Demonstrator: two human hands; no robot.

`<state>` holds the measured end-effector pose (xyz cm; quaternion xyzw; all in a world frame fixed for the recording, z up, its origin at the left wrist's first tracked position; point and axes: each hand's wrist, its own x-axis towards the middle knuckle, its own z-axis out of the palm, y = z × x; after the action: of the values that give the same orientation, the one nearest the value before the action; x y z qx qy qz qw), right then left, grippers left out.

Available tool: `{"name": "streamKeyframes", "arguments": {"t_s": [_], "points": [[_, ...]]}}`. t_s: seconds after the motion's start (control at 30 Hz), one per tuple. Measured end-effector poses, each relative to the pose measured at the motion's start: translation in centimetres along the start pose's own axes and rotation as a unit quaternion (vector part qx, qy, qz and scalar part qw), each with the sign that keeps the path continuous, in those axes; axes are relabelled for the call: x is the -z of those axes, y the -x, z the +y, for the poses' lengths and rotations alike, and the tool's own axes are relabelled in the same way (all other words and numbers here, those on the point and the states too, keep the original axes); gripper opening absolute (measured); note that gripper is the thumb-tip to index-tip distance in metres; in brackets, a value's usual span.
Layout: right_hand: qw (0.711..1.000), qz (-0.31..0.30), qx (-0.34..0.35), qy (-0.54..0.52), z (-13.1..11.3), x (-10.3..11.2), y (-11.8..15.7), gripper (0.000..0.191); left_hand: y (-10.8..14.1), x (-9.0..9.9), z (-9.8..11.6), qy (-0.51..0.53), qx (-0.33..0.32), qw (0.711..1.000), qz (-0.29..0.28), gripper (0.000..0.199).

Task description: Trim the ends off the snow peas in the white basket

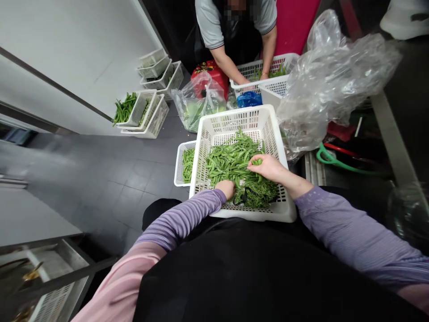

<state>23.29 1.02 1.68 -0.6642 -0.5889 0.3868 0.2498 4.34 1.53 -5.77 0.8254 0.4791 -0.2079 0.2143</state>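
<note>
— What is seen at the upper left of the frame?
— Two stacks of white baskets point(154, 120) are set by a pale wall point(83, 67).
— And at the upper centre?
— A red box point(219, 75) is partly hidden by a clear bag point(197, 103); a blue bag point(250, 99) can be seen to the right.
— Farther right?
— Clear plastic point(335, 85) is bunched up, with a green handle point(323, 156) left visible below.

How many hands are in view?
4. The person's left hand and right hand are over the large white basket of green pods; the co-worker's right hand and left hand reach into the farther basket, partly hidden.
</note>
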Motion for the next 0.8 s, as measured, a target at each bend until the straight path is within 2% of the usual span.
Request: {"name": "streamKeyframes", "arguments": {"t_s": [0.07,0.17,0.3,0.4,0.5,0.6,0.7,0.8], "points": [[1.0,0.003,0.005,0.009,0.0,-0.1,0.0,0.019,-0.8,-0.8,0.2,-0.051,-0.048,0.997,0.027,0.024],[1.0,0.005,0.017,0.02,0.1,-0.3,-0.1,0.017,-1.9,-1.5,0.9,-0.111,-0.107,0.988,0.02,0.028],[0.999,0.011,0.018,0.032,0.1,-0.2,-0.3,0.015,-2.6,-0.8,1.0,-0.112,-0.135,0.984,0.025,0.025],[0.999,0.017,0.024,0.046,0.3,-0.2,-0.4,0.015,-2.1,0.7,-0.2,-0.037,-0.136,0.987,0.077,0.025],[0.997,-0.01,0.036,0.069,0.8,-0.5,-0.7,0.016,-0.8,2.6,-1.5,0.08,-0.12,0.982,0.118,0.023],[0.992,-0.066,0.056,0.087,1.4,-1.2,-0.7,0.019,1.0,4.4,-2.0,0.179,-0.108,0.975,0.079,0.023],[0.986,-0.142,0.075,0.052,1.5,-1.9,-0.4,0.025,2.6,5.9,-1.4,0.257,-0.126,0.958,0.023,0.026],[0.98,-0.187,0.058,-0.02,1.2,-2.4,0.1,0.036,3.1,6.6,-0.6,0.321,-0.122,0.939,0.034,0.024]]}}
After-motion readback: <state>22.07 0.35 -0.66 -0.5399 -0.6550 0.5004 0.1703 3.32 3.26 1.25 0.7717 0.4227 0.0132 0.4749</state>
